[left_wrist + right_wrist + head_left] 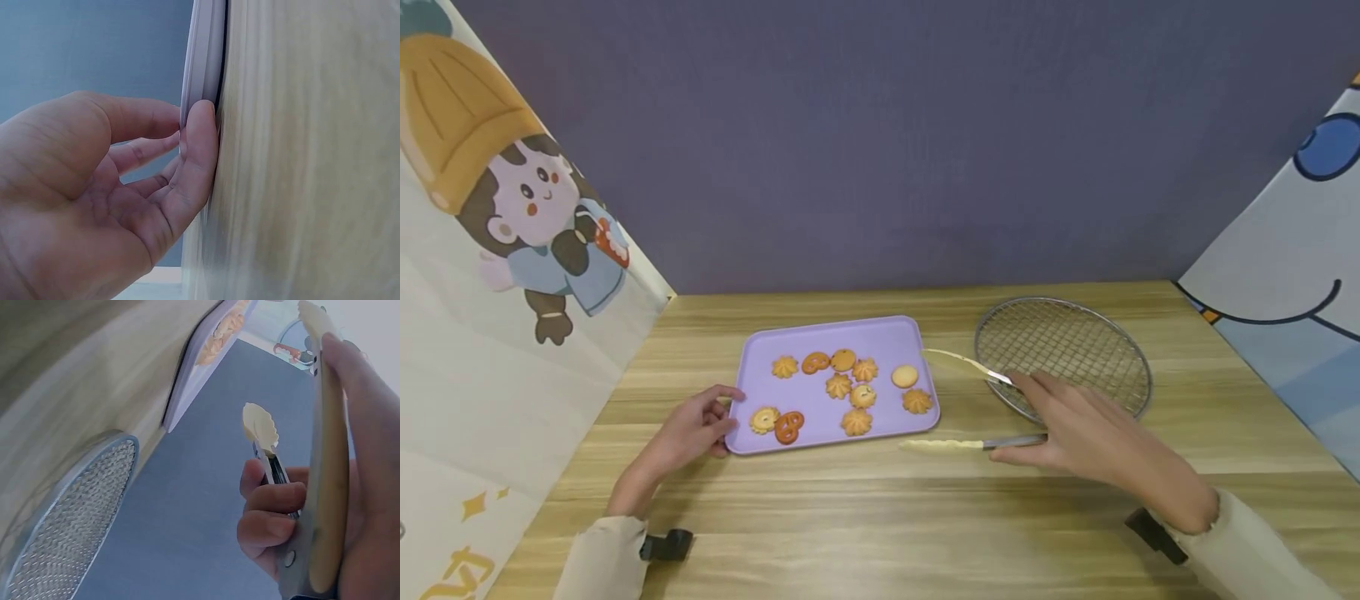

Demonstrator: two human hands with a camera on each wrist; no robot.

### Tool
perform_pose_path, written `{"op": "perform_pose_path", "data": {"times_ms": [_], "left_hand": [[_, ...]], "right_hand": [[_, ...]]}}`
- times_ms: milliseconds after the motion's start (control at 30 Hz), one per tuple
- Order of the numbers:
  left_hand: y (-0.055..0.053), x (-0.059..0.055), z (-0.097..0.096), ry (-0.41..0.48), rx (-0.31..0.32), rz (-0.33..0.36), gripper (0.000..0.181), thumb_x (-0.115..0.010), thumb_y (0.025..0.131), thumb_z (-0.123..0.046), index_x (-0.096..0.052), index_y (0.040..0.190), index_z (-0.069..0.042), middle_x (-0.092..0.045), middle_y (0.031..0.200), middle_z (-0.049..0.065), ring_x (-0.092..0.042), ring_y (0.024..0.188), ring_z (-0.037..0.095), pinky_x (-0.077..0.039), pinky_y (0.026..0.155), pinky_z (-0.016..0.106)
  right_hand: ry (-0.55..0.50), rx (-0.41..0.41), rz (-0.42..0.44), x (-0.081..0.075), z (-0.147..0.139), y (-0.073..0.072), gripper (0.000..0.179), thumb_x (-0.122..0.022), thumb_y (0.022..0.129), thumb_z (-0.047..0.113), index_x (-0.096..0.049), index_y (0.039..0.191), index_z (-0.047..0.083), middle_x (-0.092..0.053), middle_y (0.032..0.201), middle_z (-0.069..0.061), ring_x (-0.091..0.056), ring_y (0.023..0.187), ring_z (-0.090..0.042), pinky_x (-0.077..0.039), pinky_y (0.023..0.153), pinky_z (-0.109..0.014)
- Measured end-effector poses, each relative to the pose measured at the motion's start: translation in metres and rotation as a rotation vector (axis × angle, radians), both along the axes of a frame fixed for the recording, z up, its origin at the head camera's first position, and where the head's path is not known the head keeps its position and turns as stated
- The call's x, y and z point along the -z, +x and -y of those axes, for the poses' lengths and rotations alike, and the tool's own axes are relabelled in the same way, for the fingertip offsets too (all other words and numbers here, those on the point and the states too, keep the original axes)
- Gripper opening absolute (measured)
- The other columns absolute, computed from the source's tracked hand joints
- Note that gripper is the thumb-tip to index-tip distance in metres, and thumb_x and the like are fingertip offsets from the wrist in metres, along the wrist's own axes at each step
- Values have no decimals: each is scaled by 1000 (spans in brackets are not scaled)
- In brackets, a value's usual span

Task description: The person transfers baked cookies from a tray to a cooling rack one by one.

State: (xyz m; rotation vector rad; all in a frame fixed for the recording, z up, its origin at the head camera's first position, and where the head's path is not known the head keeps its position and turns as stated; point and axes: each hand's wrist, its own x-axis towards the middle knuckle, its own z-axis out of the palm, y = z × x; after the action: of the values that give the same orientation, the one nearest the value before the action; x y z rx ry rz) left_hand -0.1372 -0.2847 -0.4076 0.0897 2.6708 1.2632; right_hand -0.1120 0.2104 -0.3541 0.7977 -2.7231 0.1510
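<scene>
A lilac tray (816, 400) lies on the table with several cookies on it, among them a pretzel-shaped cookie (788, 427) and a round pale cookie (905, 376). My left hand (696, 425) pinches the tray's left rim between thumb and fingers; the left wrist view shows the hand (131, 181) at the tray edge (203, 56). In my right hand (1075, 429) is a pair of tongs (1000, 377) with cream-coloured tips, spread wide apart. The tips point left toward the tray's right side, with nothing between them. In the right wrist view, fingers curl round the tongs (328, 481).
A round wire mesh rack (1060, 342) lies right of the tray, partly behind my right hand. A dark wall (910, 150) stands along the table's back edge. Printed panels (482, 292) flank the table (850, 517) on both sides.
</scene>
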Motion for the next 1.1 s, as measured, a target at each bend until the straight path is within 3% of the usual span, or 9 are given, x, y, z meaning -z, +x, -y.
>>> {"op": "perform_pose_path", "data": {"times_ms": [167, 267, 433, 633, 733, 933, 1100], "left_hand": [[0, -1, -1, 3, 2, 4, 35, -53, 86, -1, -47, 120, -6, -52, 86, 17, -56, 66, 22, -54, 50, 30], [1, -1, -1, 3, 1, 8, 35, -53, 86, -2, -47, 120, -6, -52, 86, 16, -56, 66, 21, -54, 51, 30], [1, -2, -2, 1, -3, 6, 35, -53, 86, -2, -47, 120, -6, -52, 86, 16, -56, 65, 21, -54, 50, 30], [0, -2, -2, 0, -8, 6, 36, -53, 86, -1, -47, 121, -6, -53, 86, 16, -56, 65, 21, -54, 50, 30], [0, -2, -2, -4, -13, 3, 36, -53, 86, -1, -47, 121, -6, -53, 86, 16, -56, 65, 21, -54, 50, 30], [0, 0, -3, -16, -18, -5, 36, -53, 86, -2, -48, 121, -7, -54, 86, 16, -56, 65, 21, -54, 50, 29], [0, 0, -3, -20, -23, -4, 36, -53, 86, -2, -48, 121, -8, -54, 87, 15, -55, 66, 21, -54, 50, 29]], "right_hand": [[46, 16, 53, -3, 6, -9, 100, -46, 60, 82, -45, 130, 11, -59, 110, -14, -44, 44, -7, -38, 39, -22], [69, 20, 85, -6, 9, -12, 101, -46, 59, 82, -44, 131, 12, -58, 112, -16, -43, 43, -8, -38, 38, -22], [80, 16, 108, -9, 14, -18, 101, -47, 58, 82, -44, 132, 13, -59, 109, -15, -55, 57, -15, -46, 44, -29], [101, 3, 130, -14, 21, -25, 92, -47, 66, 77, -44, 131, 12, -59, 108, -11, -60, 73, -21, -49, 51, -33], [104, -15, 135, -18, 26, -29, 88, -48, 69, 74, -45, 130, 10, -60, 106, -11, -58, 67, -18, -46, 47, -28], [134, -61, 98, -18, 33, -34, 74, -45, 72, 71, -58, 112, 11, -58, 78, -2, -44, 49, -6, -31, 37, -18], [171, -73, 98, -19, 37, -35, 58, -50, 72, 67, -60, 92, 13, -51, 65, 3, -38, 44, -5, -29, 36, -18]]}}
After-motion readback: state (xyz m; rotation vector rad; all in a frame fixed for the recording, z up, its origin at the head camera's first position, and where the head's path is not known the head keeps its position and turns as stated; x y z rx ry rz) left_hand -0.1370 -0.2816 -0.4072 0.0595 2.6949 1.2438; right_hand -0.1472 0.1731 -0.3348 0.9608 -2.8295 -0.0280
